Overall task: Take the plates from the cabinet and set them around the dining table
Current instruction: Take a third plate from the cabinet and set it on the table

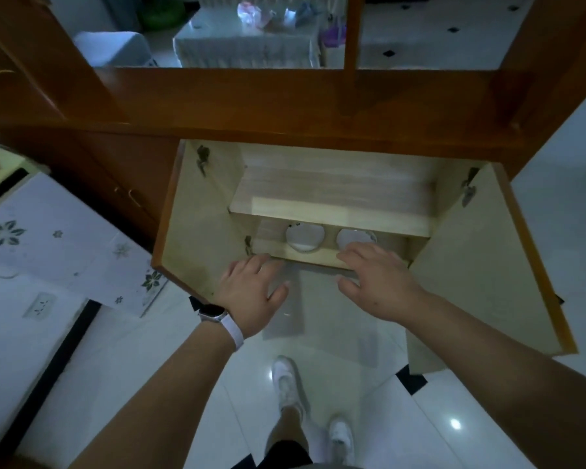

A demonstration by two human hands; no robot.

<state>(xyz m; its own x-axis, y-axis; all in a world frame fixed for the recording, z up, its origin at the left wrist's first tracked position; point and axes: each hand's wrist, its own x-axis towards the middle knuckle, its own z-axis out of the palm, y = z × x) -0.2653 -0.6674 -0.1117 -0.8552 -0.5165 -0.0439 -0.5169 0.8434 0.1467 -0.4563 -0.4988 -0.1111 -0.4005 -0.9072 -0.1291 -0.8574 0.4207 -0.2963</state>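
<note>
With both doors swung wide, the cabinet (318, 184) shows its lower shelf, where two stacks or single plates sit side by side: left plate (304, 235) and right plate (351, 236), white, round, only partly seen under the upper shelf board (329, 211). Can't tell how many are in each pile.

Left hand (254, 289), w/ a watch (214, 313) on the wrist, is spread and empty, fingers near the shelf's front edge, not touching a plate. Right hand (376, 282) likewise splayed, holding nothing, fingertips just in front of the right plate and overlapping its rim in view; contact unclear.

Handling, as a guess: plates look like glazed ceramic, so stiff, smooth, prob. a bit slippery, breakable on the tiled floor (352, 384) below. A stack would be fairly heavy. Best grip is at the rim, thumb on top and fingers underneath, one hand each side if lifting a pile. Low clearance under the shelf board means sliding them fwd first, then lifting, w/o knocking the rim.

Dining table isn't clearly identified; a cloth-covered table (247, 42) shows through the opening beyond, well apart from the cabinet.
</note>
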